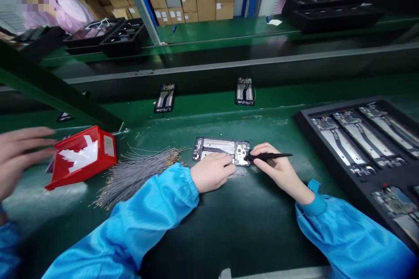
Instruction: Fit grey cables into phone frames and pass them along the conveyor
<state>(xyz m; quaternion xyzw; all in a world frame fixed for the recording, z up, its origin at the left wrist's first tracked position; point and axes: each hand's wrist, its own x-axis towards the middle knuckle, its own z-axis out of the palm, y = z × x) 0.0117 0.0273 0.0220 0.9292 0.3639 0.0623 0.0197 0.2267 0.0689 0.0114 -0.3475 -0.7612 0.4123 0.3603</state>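
An opened phone (216, 144) with its circuit board bare lies sideways on the green bench. My left hand (212, 172) is closed against the phone's near edge, its fingertips bent over the middle. In my right hand (275, 166) is a slim black pointed tool (278, 155), pinched between thumb and fingers. One end of the tool meets the right end of the phone, over the board; its exact tip is hard to make out. A bundle of thin grey cables (139, 176) with brass-coloured ends lies left of the phone, beside my left forearm.
A red bin (109, 150) with white pieces stands left, near another person's hand (22, 157). At right, a black tray (322, 150) holds several opened phones. Two opened phones (164, 98) (245, 91) lie beyond. A green post (65, 91) slants at left; co-workers sit across.
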